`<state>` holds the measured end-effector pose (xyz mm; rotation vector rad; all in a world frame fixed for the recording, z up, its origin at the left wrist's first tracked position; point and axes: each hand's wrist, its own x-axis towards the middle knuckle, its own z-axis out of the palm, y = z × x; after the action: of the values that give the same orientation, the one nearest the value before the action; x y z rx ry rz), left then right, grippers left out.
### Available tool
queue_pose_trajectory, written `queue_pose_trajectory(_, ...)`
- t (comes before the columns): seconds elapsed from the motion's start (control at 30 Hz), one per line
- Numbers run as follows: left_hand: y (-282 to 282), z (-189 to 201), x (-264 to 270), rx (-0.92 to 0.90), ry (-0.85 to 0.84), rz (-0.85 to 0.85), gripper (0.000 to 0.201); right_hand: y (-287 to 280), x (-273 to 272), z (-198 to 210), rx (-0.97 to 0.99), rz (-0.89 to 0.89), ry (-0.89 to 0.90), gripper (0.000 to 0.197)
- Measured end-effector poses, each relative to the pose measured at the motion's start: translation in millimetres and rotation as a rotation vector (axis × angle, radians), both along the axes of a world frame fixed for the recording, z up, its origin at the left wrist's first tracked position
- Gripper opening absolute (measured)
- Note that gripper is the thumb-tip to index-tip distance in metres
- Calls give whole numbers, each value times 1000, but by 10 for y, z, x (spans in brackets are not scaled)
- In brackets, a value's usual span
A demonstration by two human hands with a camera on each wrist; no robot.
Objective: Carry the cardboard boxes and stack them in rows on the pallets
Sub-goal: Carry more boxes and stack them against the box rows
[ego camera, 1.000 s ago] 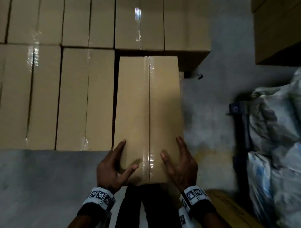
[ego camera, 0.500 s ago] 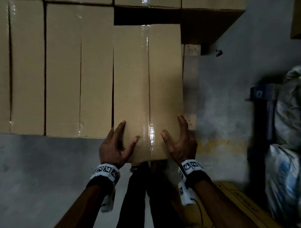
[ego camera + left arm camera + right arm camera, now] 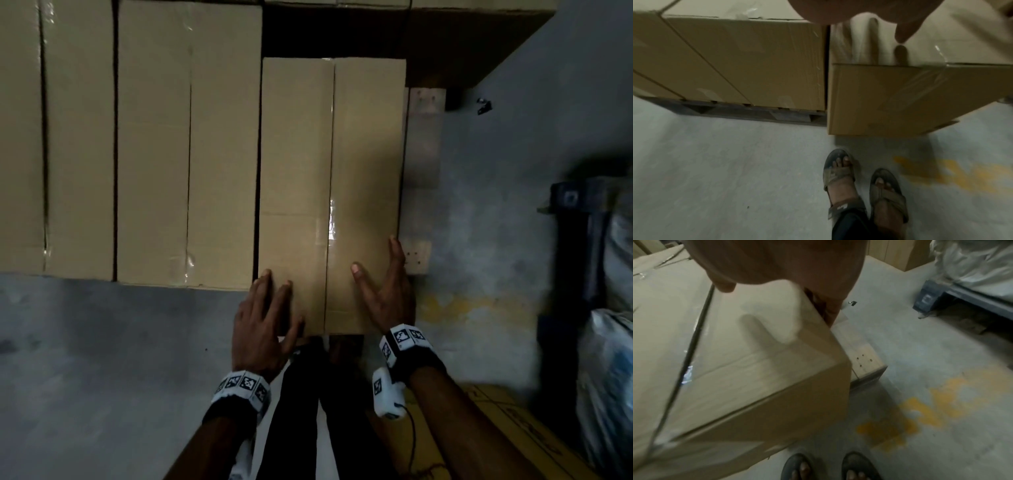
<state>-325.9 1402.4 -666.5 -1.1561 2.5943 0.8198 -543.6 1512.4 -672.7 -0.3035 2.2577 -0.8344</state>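
A long taped cardboard box (image 3: 329, 192) lies lengthwise at the right end of a row of like boxes (image 3: 154, 144) on a pallet (image 3: 424, 137). Its near end sticks out past the row's front (image 3: 890, 100). My left hand (image 3: 274, 294) lies flat on the box's near-left top with straight fingers. My right hand (image 3: 376, 270) is at the near-right corner, thumb spread on top and straight fingers running along the right side (image 3: 830, 313). The pallet's dark base (image 3: 756, 112) shows under the row.
A taller stack of boxes (image 3: 445, 41) stands right behind the placed box. White sacks (image 3: 613, 342) sit on a blue pallet (image 3: 579, 240) at the right. Another cardboard box (image 3: 513, 431) lies by my right leg. My sandalled feet (image 3: 840, 170) stand on grey floor with yellow paint (image 3: 920, 410).
The box has moved forward and down beside the row on the pallet. My left hand has shifted from the box's left side to flat on its top. My right hand stays at the right corner.
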Motion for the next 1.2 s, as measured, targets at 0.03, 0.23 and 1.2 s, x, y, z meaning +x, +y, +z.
queue_pose_trajectory(0.03,-21,1,34,2,-33,-1,83,4,-38,-14,-6,19,-20,94)
queue_pose_trajectory(0.23,-503,20,147,24,-256,-144,138,247,-141,14,142,372,-93,126)
queue_pose_trajectory(1.2,-1040,-120,265,-71,-153,-422,126,109,-342,116,347,757,45,150)
